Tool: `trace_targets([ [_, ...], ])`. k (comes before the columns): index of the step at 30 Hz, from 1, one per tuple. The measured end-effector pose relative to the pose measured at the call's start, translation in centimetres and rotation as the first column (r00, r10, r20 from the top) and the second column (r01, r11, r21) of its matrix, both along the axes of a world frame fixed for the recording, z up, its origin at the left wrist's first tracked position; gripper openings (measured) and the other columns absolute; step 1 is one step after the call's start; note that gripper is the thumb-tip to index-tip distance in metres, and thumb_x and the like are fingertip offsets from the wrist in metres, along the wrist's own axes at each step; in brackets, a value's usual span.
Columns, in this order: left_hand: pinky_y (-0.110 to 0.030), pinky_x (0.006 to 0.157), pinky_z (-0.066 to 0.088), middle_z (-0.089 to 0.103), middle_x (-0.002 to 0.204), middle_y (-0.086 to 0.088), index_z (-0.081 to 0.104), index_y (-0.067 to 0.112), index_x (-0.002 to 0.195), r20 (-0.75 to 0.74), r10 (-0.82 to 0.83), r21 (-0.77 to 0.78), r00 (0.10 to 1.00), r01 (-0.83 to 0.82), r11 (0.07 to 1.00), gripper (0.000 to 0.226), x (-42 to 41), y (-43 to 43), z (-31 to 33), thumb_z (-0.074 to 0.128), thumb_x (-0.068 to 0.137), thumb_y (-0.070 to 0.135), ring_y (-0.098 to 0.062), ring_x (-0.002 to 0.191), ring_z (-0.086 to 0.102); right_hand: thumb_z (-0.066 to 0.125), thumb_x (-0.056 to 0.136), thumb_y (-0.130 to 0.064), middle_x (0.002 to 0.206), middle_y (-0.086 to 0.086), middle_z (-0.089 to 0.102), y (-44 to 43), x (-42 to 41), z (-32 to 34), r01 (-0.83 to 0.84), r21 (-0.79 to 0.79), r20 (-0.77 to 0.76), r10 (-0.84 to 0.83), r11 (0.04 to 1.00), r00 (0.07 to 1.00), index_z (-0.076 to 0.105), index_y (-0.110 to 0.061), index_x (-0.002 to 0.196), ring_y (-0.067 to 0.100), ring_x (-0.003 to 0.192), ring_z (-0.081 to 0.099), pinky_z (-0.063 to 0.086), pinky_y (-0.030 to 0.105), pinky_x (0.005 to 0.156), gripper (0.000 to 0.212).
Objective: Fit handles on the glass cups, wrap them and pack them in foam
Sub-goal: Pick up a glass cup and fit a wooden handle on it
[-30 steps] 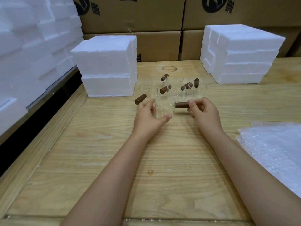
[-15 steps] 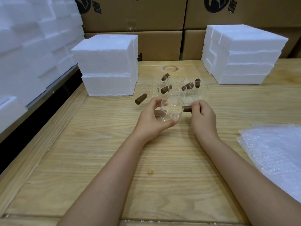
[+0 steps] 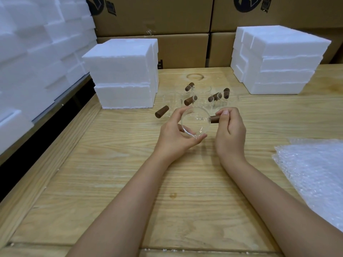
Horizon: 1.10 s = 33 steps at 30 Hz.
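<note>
- Glass first: a clear glass cup (image 3: 194, 121) is held above the wooden table (image 3: 115, 191), tipped so its round mouth faces the camera. A second ago it stood upright and lower.
- The left hand (image 3: 175, 135) grips the cup, with the fingers curled over the rim at 10 o'clock and the thumb under it at 5 o'clock.
- The right hand (image 3: 230, 130) pinches a brown handle (image 3: 214, 119) between thumb and curled fingers. The handle's free end now meets the cup's wall at 3 o'clock; a second ago it lay just beside the cup with a gap between them.
- Both hands sit nearer the camera than before.
- At 12 o'clock from the held cup stand the other cups (image 3: 201, 96), with brown handles already on them, unmoved.
- A white foam stack (image 3: 122, 71) sits at 10 o'clock and a second foam stack (image 3: 278, 60) at 2 o'clock.
- Bubble wrap (image 3: 315, 175) lies at 4 o'clock on the table's edge.
- Cardboard boxes (image 3: 176, 17) line the back.
</note>
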<state>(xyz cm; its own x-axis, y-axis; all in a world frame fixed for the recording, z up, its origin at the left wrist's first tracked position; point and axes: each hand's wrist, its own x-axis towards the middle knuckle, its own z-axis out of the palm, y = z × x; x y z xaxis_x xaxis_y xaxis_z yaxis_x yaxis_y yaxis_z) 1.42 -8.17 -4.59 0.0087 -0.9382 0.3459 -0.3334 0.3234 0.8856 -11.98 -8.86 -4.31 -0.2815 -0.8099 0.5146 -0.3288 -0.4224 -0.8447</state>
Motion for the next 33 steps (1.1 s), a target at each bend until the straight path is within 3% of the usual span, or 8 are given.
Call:
trace_targets([
  [2, -0.024, 0.075, 0.055, 0.066, 0.092, 0.017, 0.055, 0.026, 0.121, 0.027, 0.014, -0.009, 1.0, -0.014, 1.0, 0.068, -0.1, 0.2, 0.1, 0.09, 0.063, 0.018, -0.002, 0.071, 0.067, 0.043, 0.098, -0.027, 0.089, 0.006, 0.06, 0.1, 0.3, 0.1, 0.006, 0.006, 0.045, -0.006, 1.0, 0.999, 0.046, -0.026, 0.08, 0.005, 0.079, 0.054, 0.036, 0.008, 0.07, 0.018],
  [10, -0.019, 0.07, 0.052, 0.059, 0.113, 0.021, 0.053, 0.023, 0.126, 0.147, 0.019, -0.111, 0.989, -0.003, 0.994, 0.071, -0.3, 0.7, 0.4, 0.087, 0.065, 0.013, -0.004, 0.068, 0.064, 0.065, 0.083, -0.046, 0.1, 0.013, 0.057, 0.3, 1.0, 0.4, 0.013, 0.183, 0.208, -0.052, 0.983, 0.977, 0.043, -0.025, 0.079, 0.003, 0.071, 0.05, 0.039, 0.009, 0.064, 0.031],
  [14, -0.037, 0.074, 0.054, 0.059, 0.115, 0.013, 0.053, 0.02, 0.128, 0.196, 0.045, -0.141, 0.98, -0.018, 0.99, 0.071, -0.4, 0.8, 0.3, 0.084, 0.064, 0.012, -0.019, 0.073, 0.064, 0.072, 0.072, -0.055, 0.105, 0.011, 0.054, 0.4, 1.0, 0.7, -0.019, 0.274, 0.218, -0.043, 0.962, 0.975, 0.039, -0.026, 0.082, 0.005, 0.075, 0.051, 0.039, 0.016, 0.068, 0.045],
  [18, -0.038, 0.072, 0.054, 0.055, 0.113, 0.024, 0.053, 0.022, 0.125, 0.266, 0.101, -0.191, 0.959, -0.05, 0.98, 0.067, -0.5, 0.8, 0.3, 0.082, 0.065, 0.015, -0.017, 0.073, 0.064, 0.074, 0.061, -0.062, 0.103, -0.007, 0.037, 0.3, 1.1, 1.0, -0.05, 0.34, 0.125, 0.007, 0.939, 0.992, 0.039, -0.023, 0.095, -0.004, 0.078, 0.046, 0.037, 0.004, 0.064, 0.063],
  [20, -0.035, 0.076, 0.052, 0.061, 0.114, 0.017, 0.053, 0.023, 0.127, 0.272, 0.129, -0.184, 0.954, -0.08, 0.98, 0.067, -0.5, 0.8, 0.3, 0.081, 0.067, 0.016, -0.015, 0.077, 0.063, 0.075, 0.056, -0.064, 0.102, -0.009, 0.03, 0.3, 1.1, 0.9, -0.088, 0.377, 0.076, 0.064, 0.922, 0.995, 0.037, -0.024, 0.102, -0.007, 0.084, 0.044, 0.032, -0.005, 0.063, 0.072],
  [26, -0.04, 0.075, 0.051, 0.059, 0.076, 0.012, 0.054, 0.025, 0.127, 0.254, 0.172, -0.136, 0.952, -0.141, 0.981, 0.063, -0.2, 0.6, 0.2, 0.073, 0.069, 0.009, -0.015, 0.069, 0.057, 0.082, 0.05, -0.054, 0.11, -0.004, 0.022, 0.2, 0.3, 0.6, -0.164, 0.394, -0.153, 0.24, 0.904, 0.959, 0.031, -0.027, 0.107, -0.014, 0.097, 0.033, 0.026, -0.009, 0.073, 0.08],
  [29, -0.041, 0.075, 0.052, 0.066, 0.086, -0.003, 0.052, 0.028, 0.127, 0.231, 0.143, -0.108, 0.962, -0.121, 0.987, 0.064, 0.0, 0.5, 0.3, 0.075, 0.07, 0.011, -0.022, 0.076, 0.062, 0.085, 0.053, -0.047, 0.11, -0.004, 0.024, 0.1, -0.4, 0.5, -0.216, 0.374, -0.197, 0.304, 0.902, 0.932, 0.035, -0.026, 0.109, -0.01, 0.099, 0.037, 0.029, -0.003, 0.086, 0.078],
  [33, -0.032, 0.073, 0.052, 0.066, 0.101, 0.008, 0.053, 0.03, 0.124, 0.148, 0.117, -0.083, 0.982, -0.105, 0.991, 0.07, 0.3, 0.3, 0.4, 0.08, 0.064, 0.009, -0.01, 0.074, 0.062, 0.087, 0.06, -0.03, 0.107, -0.01, 0.031, -0.1, -1.3, 0.5, -0.345, 0.336, -0.143, 0.41, 0.876, 0.901, 0.04, -0.033, 0.105, -0.005, 0.079, 0.044, 0.041, 0.012, 0.083, 0.065],
])
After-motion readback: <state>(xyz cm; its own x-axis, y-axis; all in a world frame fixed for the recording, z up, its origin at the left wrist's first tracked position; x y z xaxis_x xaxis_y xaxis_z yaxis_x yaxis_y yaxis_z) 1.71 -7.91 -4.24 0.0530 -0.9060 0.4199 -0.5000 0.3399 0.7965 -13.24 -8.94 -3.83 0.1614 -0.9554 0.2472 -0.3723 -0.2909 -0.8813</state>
